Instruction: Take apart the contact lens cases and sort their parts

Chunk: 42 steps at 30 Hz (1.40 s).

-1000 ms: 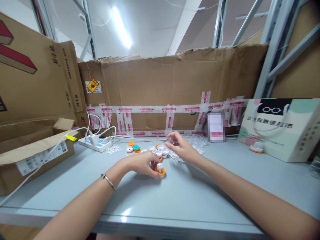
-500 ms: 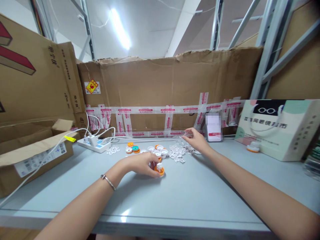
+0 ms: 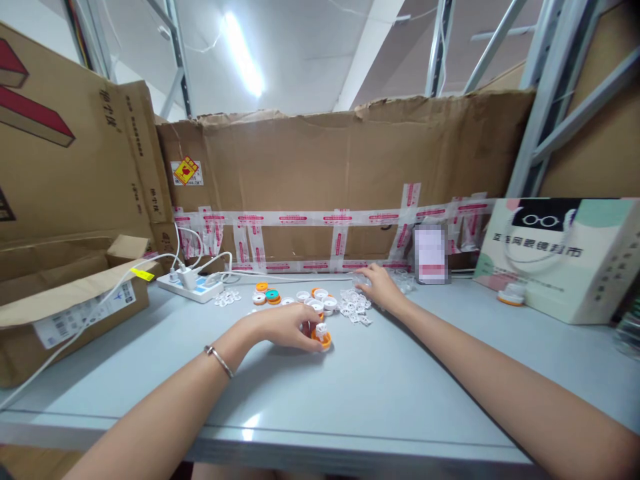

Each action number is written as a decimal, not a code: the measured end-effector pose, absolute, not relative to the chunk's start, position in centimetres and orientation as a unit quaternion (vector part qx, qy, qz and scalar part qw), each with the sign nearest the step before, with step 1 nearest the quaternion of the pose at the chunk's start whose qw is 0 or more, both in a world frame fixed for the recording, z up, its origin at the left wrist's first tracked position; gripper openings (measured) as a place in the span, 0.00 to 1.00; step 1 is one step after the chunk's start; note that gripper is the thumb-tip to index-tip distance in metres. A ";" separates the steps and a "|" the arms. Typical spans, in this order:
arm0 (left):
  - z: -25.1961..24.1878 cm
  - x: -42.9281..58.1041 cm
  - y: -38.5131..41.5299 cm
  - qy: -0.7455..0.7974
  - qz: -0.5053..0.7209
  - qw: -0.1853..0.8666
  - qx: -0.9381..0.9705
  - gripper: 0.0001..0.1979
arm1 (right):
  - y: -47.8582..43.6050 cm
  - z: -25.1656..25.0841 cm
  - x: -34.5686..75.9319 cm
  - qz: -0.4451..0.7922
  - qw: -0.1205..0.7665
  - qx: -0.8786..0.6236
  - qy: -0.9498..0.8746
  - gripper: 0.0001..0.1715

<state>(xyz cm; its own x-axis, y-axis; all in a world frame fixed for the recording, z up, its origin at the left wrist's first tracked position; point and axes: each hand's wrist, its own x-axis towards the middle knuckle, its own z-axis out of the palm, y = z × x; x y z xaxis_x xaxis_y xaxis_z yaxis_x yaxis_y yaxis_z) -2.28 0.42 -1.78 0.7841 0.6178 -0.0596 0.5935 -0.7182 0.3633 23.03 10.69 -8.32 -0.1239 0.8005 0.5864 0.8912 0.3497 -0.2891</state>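
Note:
My left hand (image 3: 293,325) is closed around the rim of an orange round plastic part (image 3: 326,341), resting on the table. A small white toothed piece (image 3: 321,329) stands up in its middle. Farther back, my right hand (image 3: 381,288) has thumb and fingers around a clear plastic piece (image 3: 359,280), whose shape I cannot make out. Just below its fingertips lies a pile of small white plastic parts (image 3: 354,307). White round caps (image 3: 329,304), some with orange, sit behind my left hand. To their left are an orange ring (image 3: 261,287) and a teal-topped one (image 3: 272,295).
A power strip (image 3: 190,287) with plugged cables and loose white bits (image 3: 227,298) are at back left. An open carton (image 3: 75,300) stands left. A phone (image 3: 431,253) leans on the cardboard wall (image 3: 300,160). A paper bag (image 3: 545,267) and white-orange part (image 3: 511,293) are right.
My right hand has moved slightly left and lower, toward the pile of white parts, its fingers now around the clear piece. My left hand still holds the orange part in the same place.

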 end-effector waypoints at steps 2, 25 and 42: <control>-1.8 -2.3 0.4 0.332 0.034 0.184 0.925 0.14 | 10.8 -8.4 23.0 -0.078 0.335 -0.575 -0.742 0.19; -2.5 -2.4 1.2 0.317 0.043 0.219 0.922 0.15 | -0.5 -2.9 15.7 0.242 0.186 -0.311 -0.900 0.15; -2.9 -2.4 1.2 0.328 0.039 0.170 0.928 0.10 | 0.5 -5.6 14.5 0.184 0.304 -0.329 -0.875 0.07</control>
